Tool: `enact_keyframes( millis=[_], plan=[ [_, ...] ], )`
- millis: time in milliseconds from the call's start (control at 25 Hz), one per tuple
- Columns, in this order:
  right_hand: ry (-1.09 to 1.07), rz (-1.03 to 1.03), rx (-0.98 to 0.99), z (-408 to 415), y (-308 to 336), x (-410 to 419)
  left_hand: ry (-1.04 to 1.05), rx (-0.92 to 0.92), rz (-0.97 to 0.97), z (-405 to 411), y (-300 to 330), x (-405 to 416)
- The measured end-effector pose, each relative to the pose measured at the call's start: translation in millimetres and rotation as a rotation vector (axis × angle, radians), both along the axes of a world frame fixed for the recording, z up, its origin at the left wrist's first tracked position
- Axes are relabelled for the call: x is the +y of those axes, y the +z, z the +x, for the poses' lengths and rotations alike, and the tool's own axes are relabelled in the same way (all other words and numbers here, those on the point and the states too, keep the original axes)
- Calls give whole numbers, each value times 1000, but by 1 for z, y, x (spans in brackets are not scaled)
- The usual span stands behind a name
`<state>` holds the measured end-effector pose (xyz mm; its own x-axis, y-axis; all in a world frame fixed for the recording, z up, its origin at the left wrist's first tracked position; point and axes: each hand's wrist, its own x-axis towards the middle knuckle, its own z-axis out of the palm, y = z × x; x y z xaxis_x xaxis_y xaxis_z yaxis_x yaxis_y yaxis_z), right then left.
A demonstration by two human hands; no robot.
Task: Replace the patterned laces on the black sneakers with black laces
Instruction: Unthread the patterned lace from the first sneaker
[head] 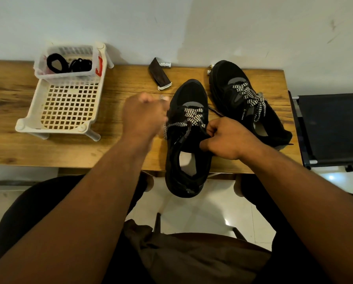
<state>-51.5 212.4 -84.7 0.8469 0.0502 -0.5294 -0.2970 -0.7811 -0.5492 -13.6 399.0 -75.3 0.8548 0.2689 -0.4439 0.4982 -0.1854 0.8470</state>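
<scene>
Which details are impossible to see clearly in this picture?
- Head view: left hand is motion-blurred; whether it grips the patterned lace is unclear.
- Right hand covers the near sneaker where its fingers hold.
- White rack: clear bin walls veil the black laces; count unclear.

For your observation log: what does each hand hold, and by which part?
Right hand grips the near sneaker at its right collar edge, beside the eyelets. Left hand is blurred; its hold cannot be told.
</scene>
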Motion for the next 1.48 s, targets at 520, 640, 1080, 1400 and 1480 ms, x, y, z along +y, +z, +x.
enact_keyframes(
  millis=[520,640,1080,1400,1480],
  plan=[
    [18,-110,-291,-5,3,6,-550,-404,782,-23,-8,-24],
    [10,-60,-258,-6,1,3,-710,-284,877,-22,-2,-30],
    [-69,63,-142,-1,2,-2,-332,-180,395,-11,-20,-19],
    [-47,61,-133,-2,3,-1,-715,-272,577,-16,-5,-14],
    [-46,67,-124,-2,3,-1,-705,-325,652,-21,-5,-16]
  ],
)
